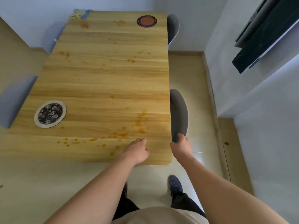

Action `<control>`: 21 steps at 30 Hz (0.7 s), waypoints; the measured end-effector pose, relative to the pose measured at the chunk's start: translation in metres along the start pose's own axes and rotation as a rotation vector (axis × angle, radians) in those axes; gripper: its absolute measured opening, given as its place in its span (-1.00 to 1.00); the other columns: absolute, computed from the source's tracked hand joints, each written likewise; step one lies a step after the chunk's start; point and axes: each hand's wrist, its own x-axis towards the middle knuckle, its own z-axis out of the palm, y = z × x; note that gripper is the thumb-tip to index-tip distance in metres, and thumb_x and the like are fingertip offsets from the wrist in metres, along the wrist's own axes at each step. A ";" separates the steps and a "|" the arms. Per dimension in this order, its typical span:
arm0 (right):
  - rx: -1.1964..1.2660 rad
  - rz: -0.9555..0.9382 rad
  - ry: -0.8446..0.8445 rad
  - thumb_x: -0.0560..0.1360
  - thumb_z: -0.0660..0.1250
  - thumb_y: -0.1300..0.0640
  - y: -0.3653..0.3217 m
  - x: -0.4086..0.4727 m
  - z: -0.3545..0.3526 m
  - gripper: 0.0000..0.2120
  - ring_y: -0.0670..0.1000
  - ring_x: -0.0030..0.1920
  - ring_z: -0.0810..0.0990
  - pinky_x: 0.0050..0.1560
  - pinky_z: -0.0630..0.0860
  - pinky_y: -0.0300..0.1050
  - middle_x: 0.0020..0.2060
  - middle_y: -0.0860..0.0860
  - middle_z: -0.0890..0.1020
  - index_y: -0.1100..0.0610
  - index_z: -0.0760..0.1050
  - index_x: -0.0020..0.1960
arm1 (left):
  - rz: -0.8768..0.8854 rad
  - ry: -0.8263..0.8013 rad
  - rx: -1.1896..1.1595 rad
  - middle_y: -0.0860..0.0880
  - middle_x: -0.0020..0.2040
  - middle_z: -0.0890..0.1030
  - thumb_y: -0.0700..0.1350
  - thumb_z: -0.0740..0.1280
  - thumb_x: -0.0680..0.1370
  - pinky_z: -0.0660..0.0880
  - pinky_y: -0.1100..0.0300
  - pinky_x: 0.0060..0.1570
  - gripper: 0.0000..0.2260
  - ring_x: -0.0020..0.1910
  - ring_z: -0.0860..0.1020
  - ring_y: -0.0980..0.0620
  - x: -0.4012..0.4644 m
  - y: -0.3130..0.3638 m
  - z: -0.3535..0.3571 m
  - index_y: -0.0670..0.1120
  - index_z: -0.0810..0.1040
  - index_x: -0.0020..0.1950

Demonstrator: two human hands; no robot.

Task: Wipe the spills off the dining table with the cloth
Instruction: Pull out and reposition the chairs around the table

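the left hand (138, 149) rests on the tabletop (103, 81) near the close edge, fingers loosely bent, holding nothing. the right hand (180, 145) grips the back of the grey chair (178, 113) beside the table. the cloth (80, 13) lies crumpled at the far left corner, well apart from both hands. orange spills (123, 135) are scattered, thickest just before the left hand. i think the step is to fetch the cloth first; better to walk around than to lean over the spills. two coasters (50, 114) need lifting.

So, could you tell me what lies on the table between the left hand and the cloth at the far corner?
In the head view, only orange spills on bare wood separate the left hand from the cloth.
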 end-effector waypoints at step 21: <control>0.104 0.035 0.198 0.50 0.13 0.19 -0.120 -0.084 0.162 -0.41 0.13 0.37 0.32 0.33 0.34 0.04 0.45 0.08 0.25 0.14 0.11 0.51 | 0.355 0.054 0.359 -0.03 0.53 0.19 0.01 0.13 0.62 0.17 0.04 0.44 -0.52 0.48 0.21 -0.08 -0.007 -0.181 -0.103 -0.02 0.15 0.53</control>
